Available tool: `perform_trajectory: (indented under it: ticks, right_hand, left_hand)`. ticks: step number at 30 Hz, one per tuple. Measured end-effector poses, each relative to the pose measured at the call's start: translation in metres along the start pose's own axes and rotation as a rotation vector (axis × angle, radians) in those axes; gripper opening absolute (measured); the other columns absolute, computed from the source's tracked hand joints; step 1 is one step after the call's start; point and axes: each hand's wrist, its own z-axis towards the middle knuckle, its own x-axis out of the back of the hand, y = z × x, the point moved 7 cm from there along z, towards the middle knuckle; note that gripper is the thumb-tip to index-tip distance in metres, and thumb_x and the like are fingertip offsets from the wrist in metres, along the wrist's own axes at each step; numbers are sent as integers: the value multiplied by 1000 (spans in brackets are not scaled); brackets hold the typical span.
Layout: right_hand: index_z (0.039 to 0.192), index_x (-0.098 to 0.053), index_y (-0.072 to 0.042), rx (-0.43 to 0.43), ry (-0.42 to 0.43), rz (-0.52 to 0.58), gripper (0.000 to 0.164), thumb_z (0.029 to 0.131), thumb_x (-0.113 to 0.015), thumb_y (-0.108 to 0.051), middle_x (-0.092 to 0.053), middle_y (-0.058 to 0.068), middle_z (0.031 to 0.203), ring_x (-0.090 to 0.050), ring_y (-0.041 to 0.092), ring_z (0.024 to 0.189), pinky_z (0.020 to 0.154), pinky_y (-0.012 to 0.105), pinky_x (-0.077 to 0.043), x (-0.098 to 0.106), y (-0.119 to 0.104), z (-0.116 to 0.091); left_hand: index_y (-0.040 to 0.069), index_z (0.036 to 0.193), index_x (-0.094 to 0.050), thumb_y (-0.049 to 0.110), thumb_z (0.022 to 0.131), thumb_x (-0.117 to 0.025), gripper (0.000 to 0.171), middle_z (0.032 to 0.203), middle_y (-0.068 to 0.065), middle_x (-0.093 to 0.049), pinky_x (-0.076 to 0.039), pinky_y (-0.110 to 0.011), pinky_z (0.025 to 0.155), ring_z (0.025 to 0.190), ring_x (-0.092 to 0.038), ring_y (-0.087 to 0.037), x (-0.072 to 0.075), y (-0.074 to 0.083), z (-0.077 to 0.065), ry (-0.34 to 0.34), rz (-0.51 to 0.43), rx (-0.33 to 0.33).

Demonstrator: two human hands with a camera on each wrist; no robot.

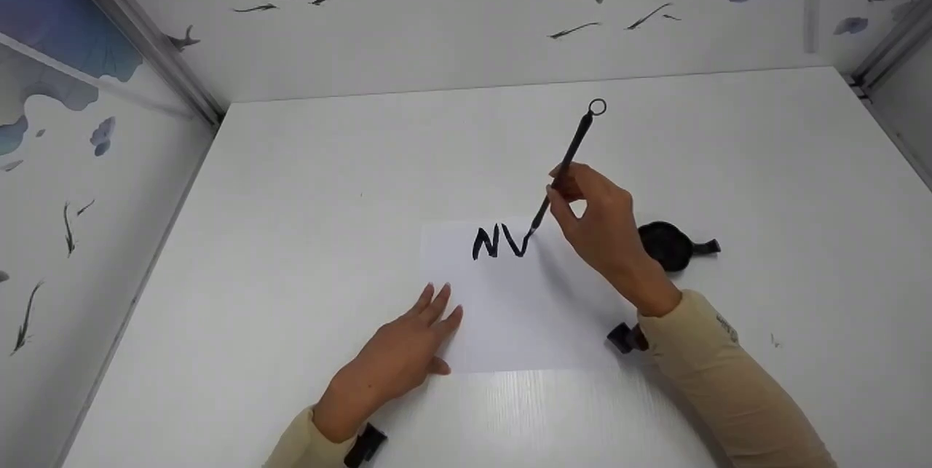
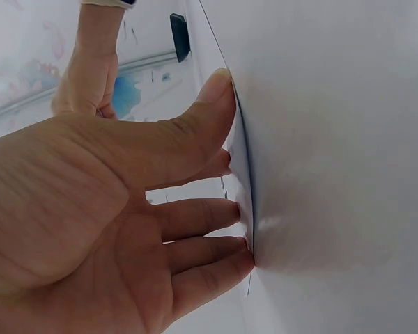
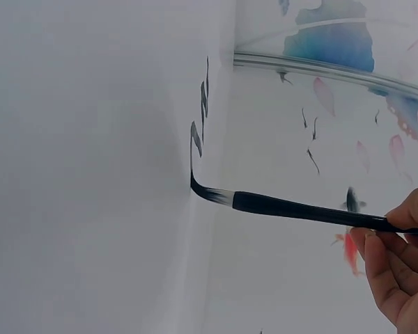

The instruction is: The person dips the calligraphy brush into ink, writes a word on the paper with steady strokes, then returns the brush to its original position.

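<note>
1. Left hand (image 1: 404, 351), lower centre of the frame: grip released, straight fingers resting on the paper's left edge. Hazard: light or uneven pressure could let the sheet creep and skew a stroke.
2. Paper (image 1: 510, 330), centre of the frame, flat on the tabletop (image 1: 291, 199). Hazard: the left wrist view suggests a slight bow at the held edge; a lifted edge could meet the brush unevenly.
3. Ink marks (image 1: 496, 243), an "N" and a "V", upper part of the sheet. Hazard: if wet, they could smear under a stray finger.
4. Brush (image 1: 572, 153), right of centre, bristles (image 3: 207, 193) bent against the paper. Hazard: excess pressure could splay them and thicken the line.
5. Right hand (image 1: 601, 220), right of centre: grip pinching the brush handle. Hazard: a loose pinch could let it roll.
6. Black dish (image 1: 666, 246), just beside the right wrist. Hazard: a backward swing could knock it; contents cannot be determined.
</note>
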Motion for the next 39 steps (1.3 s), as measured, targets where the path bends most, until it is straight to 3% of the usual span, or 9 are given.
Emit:
perform_trajectory:
  ticks: [15,27,39]
  right_hand:
    - [101,-61,6,12,71,-15,19,83,-67,9,-66,14,89,-67,22,76,68,33,-55,4,6,-1]
    - [98,-61,5,0,151,-25,18,81,-68,8,-68,11,87,-68,21,73,74,14,-49,31,10,-3]
    - [100,-60,4,-42,143,-2,18,83,-68,5,-68,9,88,-68,20,75,73,21,-52,26,19,-7]
  left_hand:
    - [4,139,-49,24,79,-76,70,151,-20,-31,-48,-39,92,139,-25,-37,0,0,1,25,33,-7]
    - [6,141,-47,24,79,-76,71,152,-18,-28,-46,-40,94,140,-22,-35,-2,0,2,-11,17,20]
    - [4,141,-47,22,79,-77,71,153,-18,-27,-46,-41,95,140,-22,-36,0,-1,1,-8,-3,19]
